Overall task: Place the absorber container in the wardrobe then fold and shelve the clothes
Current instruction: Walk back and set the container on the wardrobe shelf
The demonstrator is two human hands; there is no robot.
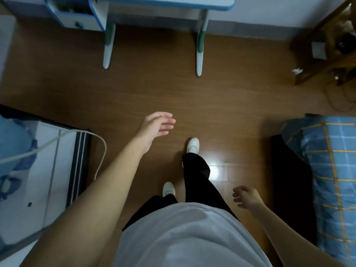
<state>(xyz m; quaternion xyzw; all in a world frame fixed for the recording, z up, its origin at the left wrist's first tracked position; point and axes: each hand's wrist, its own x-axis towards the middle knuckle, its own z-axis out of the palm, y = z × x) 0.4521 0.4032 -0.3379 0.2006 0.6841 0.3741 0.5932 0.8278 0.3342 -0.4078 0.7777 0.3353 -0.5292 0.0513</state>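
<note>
I look straight down at a wooden floor [154, 93] while standing. My left hand [157, 125] reaches forward over the floor with straight fingers and holds nothing. My right hand [245, 197] hangs low beside my leg, its fingers loosely curled and empty. No absorber container, wardrobe or loose clothes show in this view. My black trousers and white shoes [192, 145] are below me.
A blue and white desk [159, 8] stands ahead against the wall. A white appliance [44, 170] with a hose [92, 135] sits at the left. A bed with blue checked bedding [331, 170] is at the right, a wooden shelf unit [327, 54] at the far right.
</note>
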